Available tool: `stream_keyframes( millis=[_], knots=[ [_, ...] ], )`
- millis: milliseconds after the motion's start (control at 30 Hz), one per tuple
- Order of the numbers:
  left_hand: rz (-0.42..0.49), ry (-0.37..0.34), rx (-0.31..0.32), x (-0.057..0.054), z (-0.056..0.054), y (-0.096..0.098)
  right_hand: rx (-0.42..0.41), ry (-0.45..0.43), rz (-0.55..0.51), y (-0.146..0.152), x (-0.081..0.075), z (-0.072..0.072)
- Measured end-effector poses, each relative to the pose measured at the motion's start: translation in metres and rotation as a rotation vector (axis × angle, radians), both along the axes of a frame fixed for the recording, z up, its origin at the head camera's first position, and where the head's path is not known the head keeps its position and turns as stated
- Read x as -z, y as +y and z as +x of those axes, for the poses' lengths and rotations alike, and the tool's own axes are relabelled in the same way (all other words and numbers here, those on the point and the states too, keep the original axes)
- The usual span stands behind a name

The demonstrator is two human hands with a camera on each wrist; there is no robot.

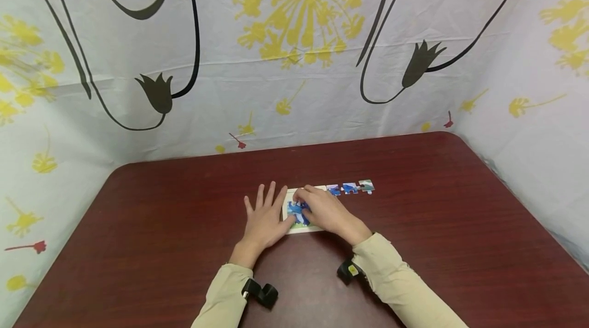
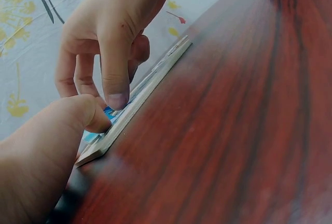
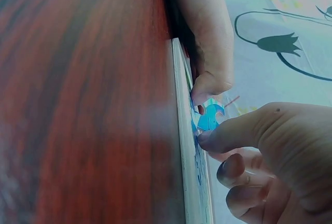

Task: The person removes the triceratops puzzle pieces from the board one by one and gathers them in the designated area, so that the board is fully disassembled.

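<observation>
A small jigsaw puzzle in a pale frame [image 1: 304,230] lies flat on the table, showing a blue picture. My left hand [image 1: 264,223] rests at its left side with fingers spread, the thumb on the frame's lower left part. Over the puzzle bends my right hand [image 1: 327,210], thumb and fingers pinching a blue puzzle piece [image 3: 210,116]. That piece stands tilted up from the frame in the right wrist view. In the left wrist view, the right fingertips come close to the left thumb [image 2: 93,114]. The right hand hides much of the puzzle.
Several loose puzzle pieces [image 1: 350,188] lie in a row beyond the right hand, to the right of the frame. The dark red wooden table [image 1: 175,226] extends to both sides. A patterned cloth [image 1: 294,98] hangs behind its far edge.
</observation>
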State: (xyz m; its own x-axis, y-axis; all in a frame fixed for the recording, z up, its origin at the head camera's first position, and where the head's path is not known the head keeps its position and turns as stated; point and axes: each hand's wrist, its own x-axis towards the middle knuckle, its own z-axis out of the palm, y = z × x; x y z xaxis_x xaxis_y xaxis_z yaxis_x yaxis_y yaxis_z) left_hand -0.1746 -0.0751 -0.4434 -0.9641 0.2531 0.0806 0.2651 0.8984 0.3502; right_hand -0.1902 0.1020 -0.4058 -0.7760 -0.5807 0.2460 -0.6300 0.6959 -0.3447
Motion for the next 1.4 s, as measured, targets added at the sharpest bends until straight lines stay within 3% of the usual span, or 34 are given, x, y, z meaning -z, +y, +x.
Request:
stream_keyframes(
  millis=[333, 667, 1133, 1233, 1400],
  knots=[
    [-0.011, 0.008, 0.004, 0.0, 0.0, 0.0, -0.009, 0.033, -0.017, -0.001, 0.003, -0.001],
    [-0.013, 0.008, 0.007, 0.0, 0.0, 0.0, -0.02, 0.006, -0.018, 0.006, -0.003, -0.004],
    [-0.004, 0.014, -0.007, -0.001, 0.0, 0.002, 0.098, 0.002, -0.136, 0.046, -0.021, -0.018],
    [-0.003, 0.014, -0.005, -0.001, 0.001, 0.001, 0.108, -0.026, -0.149, 0.057, -0.027, -0.021],
    [-0.003, 0.016, 0.0, -0.001, 0.002, 0.001, 0.15, -0.15, -0.123, 0.077, -0.035, -0.023]
  ],
)
